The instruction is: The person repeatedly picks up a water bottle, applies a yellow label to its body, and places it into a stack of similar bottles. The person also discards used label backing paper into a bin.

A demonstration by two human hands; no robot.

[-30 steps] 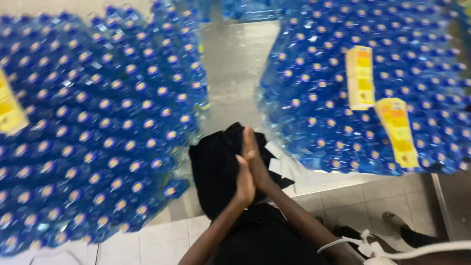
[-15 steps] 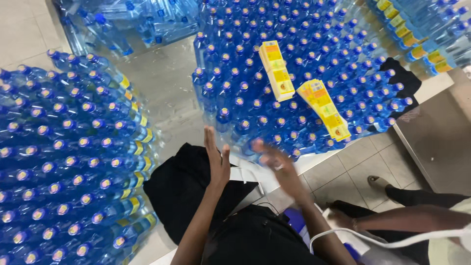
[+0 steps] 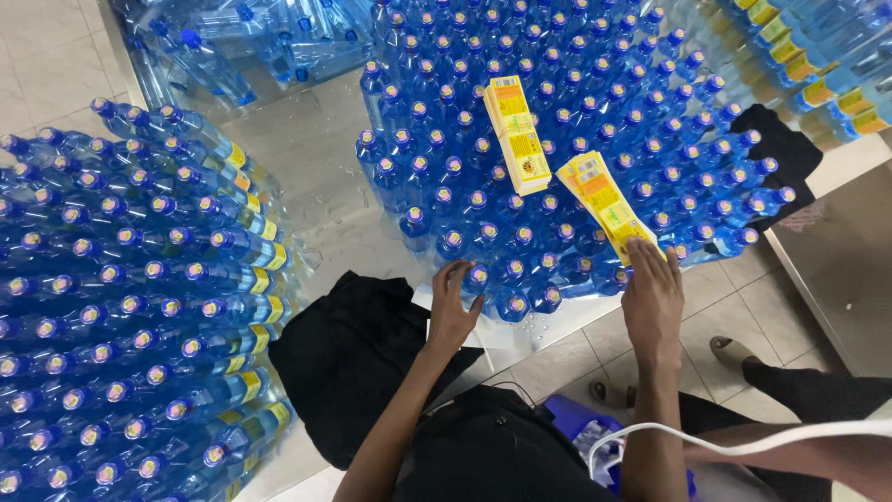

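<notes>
Spread flat, our right hand (image 3: 652,293) presses the near end of the yellow label stack (image 3: 606,203); its length runs toward eleven o'clock; our left hand (image 3: 453,307) rests open on bottle caps (image 3: 477,275).

Left hand (image 3: 452,311) touches bottle caps (image 3: 478,276); right hand (image 3: 652,296) touches yellow labels (image 3: 606,202).

head view – looks steeply down | close over bottles (image 3: 557,139) and table edge (image 3: 557,325)

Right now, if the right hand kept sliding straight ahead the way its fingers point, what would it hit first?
Probably the yellow label stack lying on the bottle caps: the right hand fingertips already reach its near end.
</notes>
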